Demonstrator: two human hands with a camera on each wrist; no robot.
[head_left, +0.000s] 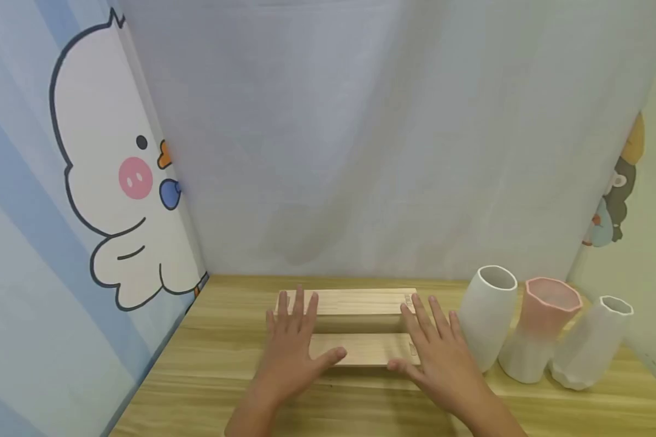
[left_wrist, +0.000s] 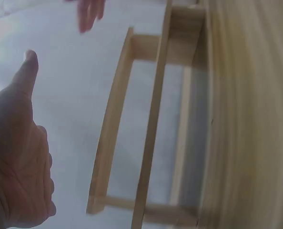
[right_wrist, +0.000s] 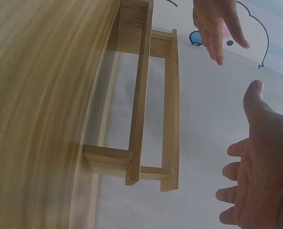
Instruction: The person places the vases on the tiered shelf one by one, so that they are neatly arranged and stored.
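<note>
A small two-step rack of pale wood stands on the table, with a higher back board and a lower front board. My left hand is spread out over its left end, and my right hand over its right end. Both hands have straight fingers and hold nothing. Seen side-on in the left wrist view, the left hand is apart from the rack. The right wrist view likewise has a gap between the right hand and the rack's boards.
To the right of the rack stand a tall white vase, a pink-and-white vase and another white vase with a faceted base. A grey-white curtain hangs behind the wood-grain table. A cartoon-printed curtain hangs on the left.
</note>
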